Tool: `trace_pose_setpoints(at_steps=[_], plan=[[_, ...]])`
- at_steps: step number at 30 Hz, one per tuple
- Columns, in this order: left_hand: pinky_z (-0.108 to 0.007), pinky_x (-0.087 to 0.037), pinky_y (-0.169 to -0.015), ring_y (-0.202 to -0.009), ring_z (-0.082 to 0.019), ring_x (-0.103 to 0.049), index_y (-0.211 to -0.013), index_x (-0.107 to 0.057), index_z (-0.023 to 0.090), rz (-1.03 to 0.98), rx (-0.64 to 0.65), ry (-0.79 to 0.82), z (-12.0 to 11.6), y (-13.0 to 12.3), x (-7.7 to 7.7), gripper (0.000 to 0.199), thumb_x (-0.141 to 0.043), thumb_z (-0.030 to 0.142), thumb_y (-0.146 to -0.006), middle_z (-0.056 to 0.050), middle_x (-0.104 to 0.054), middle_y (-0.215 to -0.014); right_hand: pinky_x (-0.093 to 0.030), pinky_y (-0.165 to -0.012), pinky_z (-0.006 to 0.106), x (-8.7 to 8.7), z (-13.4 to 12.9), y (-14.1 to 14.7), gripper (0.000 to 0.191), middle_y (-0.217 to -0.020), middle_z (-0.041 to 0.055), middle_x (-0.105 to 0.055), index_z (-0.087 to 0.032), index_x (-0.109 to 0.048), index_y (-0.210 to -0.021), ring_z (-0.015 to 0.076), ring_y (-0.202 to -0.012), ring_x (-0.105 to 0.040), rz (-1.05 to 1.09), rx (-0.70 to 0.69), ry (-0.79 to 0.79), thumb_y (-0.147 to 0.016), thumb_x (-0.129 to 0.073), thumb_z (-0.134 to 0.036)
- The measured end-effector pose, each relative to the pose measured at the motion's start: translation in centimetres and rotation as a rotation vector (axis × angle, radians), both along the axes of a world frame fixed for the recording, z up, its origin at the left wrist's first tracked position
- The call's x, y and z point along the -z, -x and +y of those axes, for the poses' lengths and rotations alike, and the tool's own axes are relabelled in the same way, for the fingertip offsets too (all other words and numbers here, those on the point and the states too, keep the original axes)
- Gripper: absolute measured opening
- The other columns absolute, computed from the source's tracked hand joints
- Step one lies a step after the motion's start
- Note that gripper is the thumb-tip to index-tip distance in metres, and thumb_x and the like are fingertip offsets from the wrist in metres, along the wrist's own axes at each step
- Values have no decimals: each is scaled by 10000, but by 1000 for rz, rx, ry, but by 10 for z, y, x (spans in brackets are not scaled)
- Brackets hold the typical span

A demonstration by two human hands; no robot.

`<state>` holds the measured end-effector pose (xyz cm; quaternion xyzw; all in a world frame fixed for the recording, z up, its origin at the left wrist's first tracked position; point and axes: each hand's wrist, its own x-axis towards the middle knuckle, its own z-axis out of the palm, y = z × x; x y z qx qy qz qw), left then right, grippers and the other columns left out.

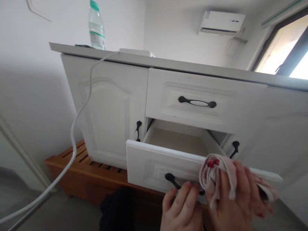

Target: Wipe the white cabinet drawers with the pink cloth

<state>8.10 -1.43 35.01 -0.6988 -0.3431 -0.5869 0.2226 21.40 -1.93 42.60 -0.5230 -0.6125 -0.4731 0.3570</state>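
Currently, left hand [183, 208] curls round handle [170, 177]; right hand [232, 205] grips cloth [206, 173] at drawer front [149, 163]'s right half; long axis left-to-right.

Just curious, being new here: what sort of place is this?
Probably a room in a home: a white panelled cabinet with an open white drawer, a white wall-mounted air conditioner and a slatted brown wooden stand.

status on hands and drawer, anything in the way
Left hand at drawer handle. Right hand holding cloth. Lower drawer pulled open. Part hidden behind cloth and hands.
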Motion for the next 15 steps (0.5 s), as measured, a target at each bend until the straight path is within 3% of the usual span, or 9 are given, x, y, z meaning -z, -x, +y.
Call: trace_pose_setpoints(at_steps=[3,6,9,12,15], plan=[[-328,-230,-1209,-1403,-138,-431,-944,-720,266,107,56,48,23,3,1,201,-522,259,-907,57,-623,-1387,-378,-1097,571,-4,22,12,678,-1559,187,-400,-174,-294,-1565,392,-1422,-394,-17,14,41,-932,-528,-244],[-354,-164,-1239,-1464,-146,-334,-1102,-695,250,235,21,63,43,5,-1,262,-498,243,-929,57,-542,-1475,-346,-1114,518,5,46,3,652,-1532,189,-443,-162,-328,-1548,358,-1439,-379,-65,45,44,-932,-534,-216],[-361,-252,-1208,-1471,-183,-329,-1172,-667,221,227,17,113,53,7,4,307,-517,226,-904,12,-460,-1545,-328,-1119,479,12,68,-22,643,-1506,168,-487,-189,-390,-1516,332,-1426,-406,-121,35,-5,-905,-590,-201],[-355,-414,-1093,-1441,-236,-394,-1182,-662,237,145,-11,195,50,11,38,345,-590,263,-846,-57,-493,-1519,-340,-1107,497,11,88,-47,637,-1536,153,-452,-238,-406,-1507,344,-1436,-389,-102,-8,-48,-900,-600,-228],[-308,-514,-961,-1268,-204,-579,-1045,-698,287,119,-142,235,33,17,98,270,-631,243,-787,-58,-676,-1299,-318,-1114,534,2,107,-50,638,-1571,146,-401,-259,-360,-1532,351,-1464,-335,-8,-16,-19,-926,-560,-257]])
